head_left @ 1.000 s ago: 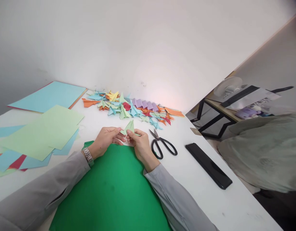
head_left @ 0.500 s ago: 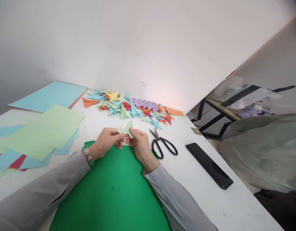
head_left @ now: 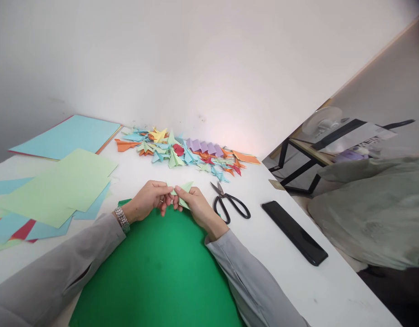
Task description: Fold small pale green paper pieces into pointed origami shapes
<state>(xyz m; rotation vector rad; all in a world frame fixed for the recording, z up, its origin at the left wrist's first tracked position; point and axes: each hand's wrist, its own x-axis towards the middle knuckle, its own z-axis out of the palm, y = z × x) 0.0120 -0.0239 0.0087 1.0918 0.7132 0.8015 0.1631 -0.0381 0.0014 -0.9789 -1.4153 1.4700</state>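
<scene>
A small piece of folded light-green paper is pinched between my two hands, above the far edge of a green sheet. My left hand grips its left end between thumb and fingers. With thumb and fingers, my right hand closes on its right part, and the fingers cover much of the paper. Just beyond lies a pile of folded paper shapes in several colours. Black-handled scissors rest to the right of my right hand, their blades apart.
Light-green sheets overlap blue and red ones on the left. A stack of coloured sheets lies at the back left against the wall. A long black object is on the right of the white table. Beyond its edge stands a shelf.
The folded paper has been turned in my hands, so its point now leans to the right. My right thumb has shifted left toward my left fingertips.
</scene>
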